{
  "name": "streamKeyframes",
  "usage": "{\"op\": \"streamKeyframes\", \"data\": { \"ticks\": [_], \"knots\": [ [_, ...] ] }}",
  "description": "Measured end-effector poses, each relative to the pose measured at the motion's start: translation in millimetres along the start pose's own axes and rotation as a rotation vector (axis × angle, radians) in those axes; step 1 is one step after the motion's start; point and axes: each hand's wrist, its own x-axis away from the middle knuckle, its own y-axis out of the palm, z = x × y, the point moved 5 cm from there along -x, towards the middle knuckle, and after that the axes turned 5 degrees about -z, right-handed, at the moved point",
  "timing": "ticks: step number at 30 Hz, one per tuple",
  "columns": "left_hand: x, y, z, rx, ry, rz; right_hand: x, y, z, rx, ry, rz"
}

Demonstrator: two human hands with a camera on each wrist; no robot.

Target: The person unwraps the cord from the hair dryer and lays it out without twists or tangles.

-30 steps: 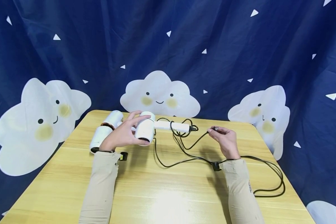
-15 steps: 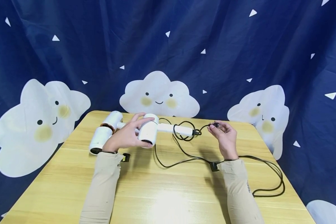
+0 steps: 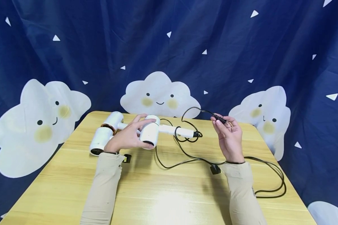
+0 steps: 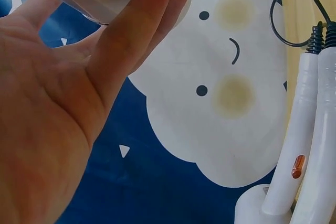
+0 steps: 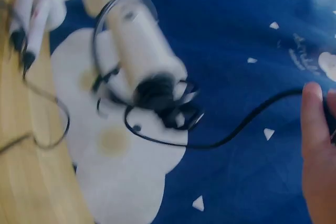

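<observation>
My left hand (image 3: 129,134) grips the barrel of a white hair dryer (image 3: 150,133) above the table, thumb below and fingers over the top. Its handle (image 3: 178,131) points right, with a black cord looped loosely around it. The right hand (image 3: 229,137) pinches the black plug (image 3: 220,118) at the end of that cord, raised to the right of the handle. Between plug and handle the cord (image 5: 247,121) hangs in a slack curve, seen in the right wrist view. The handle end is blurred there.
More white hair dryers (image 3: 99,139) lie at the table's left, two handles (image 4: 283,135) showing side by side in the left wrist view. Their black cords (image 3: 183,162) run across the wooden table (image 3: 146,193) and coil near its right edge. A dark blue curtain (image 3: 228,31) hangs behind.
The right hand has risen with the plug, lifting the cord into an arch and turning the palm more into view. The left hand and its hair dryer have shifted slightly right.
</observation>
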Motion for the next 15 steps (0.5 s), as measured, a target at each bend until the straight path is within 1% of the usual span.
{"op": "streamKeyframes", "data": {
  "ticks": [4,7,11,15],
  "knots": [
    [-1.2,1.3,-1.5,0.001,-0.008,-0.004,3.6,14.4,-6.1,-0.117,-0.004,-0.125],
    [-1.3,1.0,-2.6,0.001,-0.011,-0.002,6.8,24.4,-9.5,-0.144,0.0,-0.194],
    [-0.7,-0.2,-4.9,-0.002,-0.007,0.006,11.1,34.6,-12.2,-0.145,0.008,-0.269],
    [-0.1,-1.3,-6.2,-0.006,-0.006,0.012,14.8,41.4,-13.4,-0.204,0.02,-0.357]
  ]
}}
